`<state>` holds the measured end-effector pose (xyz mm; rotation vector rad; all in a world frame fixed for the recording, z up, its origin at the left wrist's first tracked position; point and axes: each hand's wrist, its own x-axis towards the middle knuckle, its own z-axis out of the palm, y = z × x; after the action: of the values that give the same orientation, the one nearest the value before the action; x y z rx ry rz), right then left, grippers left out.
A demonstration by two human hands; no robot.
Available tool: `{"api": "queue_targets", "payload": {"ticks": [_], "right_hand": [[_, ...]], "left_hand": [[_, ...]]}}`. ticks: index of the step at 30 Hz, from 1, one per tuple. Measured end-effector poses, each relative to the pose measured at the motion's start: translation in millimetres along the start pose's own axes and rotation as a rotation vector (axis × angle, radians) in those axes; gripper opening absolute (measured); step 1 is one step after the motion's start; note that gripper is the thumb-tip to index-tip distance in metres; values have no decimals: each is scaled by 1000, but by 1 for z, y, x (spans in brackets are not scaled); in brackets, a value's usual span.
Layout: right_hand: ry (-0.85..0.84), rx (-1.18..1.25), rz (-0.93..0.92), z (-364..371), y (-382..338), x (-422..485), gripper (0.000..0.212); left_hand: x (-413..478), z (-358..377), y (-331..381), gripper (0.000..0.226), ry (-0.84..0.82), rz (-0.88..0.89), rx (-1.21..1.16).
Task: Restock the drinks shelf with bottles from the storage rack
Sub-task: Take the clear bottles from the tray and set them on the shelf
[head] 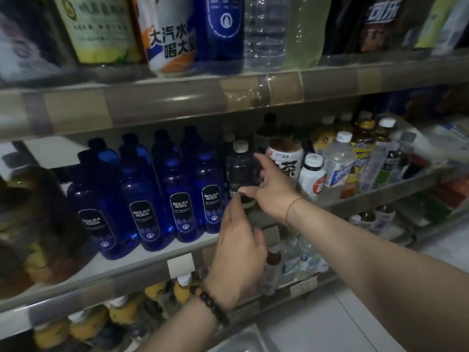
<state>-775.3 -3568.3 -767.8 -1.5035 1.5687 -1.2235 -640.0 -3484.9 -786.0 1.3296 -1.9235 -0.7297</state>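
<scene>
A dark bottle with a white cap [239, 171] stands upright at the front of the middle shelf [142, 262], just right of a row of blue BOLSA SODA bottles [182, 199]. My right hand [269, 189] holds the dark bottle from its right side, thumb across the label and fingers around the body. My left hand [238, 252] is below and in front of it, with its fingertips touching the bottle's base.
Mixed drinks [337, 163] crowd the shelf to the right of the dark bottle. Large bottles [172, 34] line the upper shelf. Yellow and clear bottles [162, 295] fill the lower shelf. A blurred dark bottle [33, 224] stands at the far left.
</scene>
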Motion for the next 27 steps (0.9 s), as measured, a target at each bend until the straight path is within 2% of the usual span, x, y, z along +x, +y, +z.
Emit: {"api": "queue_targets", "payload": {"ticks": [2,7,14,19,23,25,27], "right_hand": [[36,-41,11,10,1,6,81],[70,-107,-2,23,8,15,74],[94,-188,-21,30,11,16,65],[65,-217,32,30,7,17,59],[83,-183,69,20,-4,-3,35],[54,-249,18,12,0,-21,38],[56,-159,21,-2,12,-46,44]], "left_hand": [[7,1,-2,72,-31,-6,-20],[33,4,-6,58,-21,-72,-134],[40,11,-5,84,-60,-120,-105],[48,11,0,92,-81,-138,-112],[34,7,4,85,-62,-57,-106],[21,7,2,79,-56,11,-113],[8,16,-7,68,-66,66,-147]]}}
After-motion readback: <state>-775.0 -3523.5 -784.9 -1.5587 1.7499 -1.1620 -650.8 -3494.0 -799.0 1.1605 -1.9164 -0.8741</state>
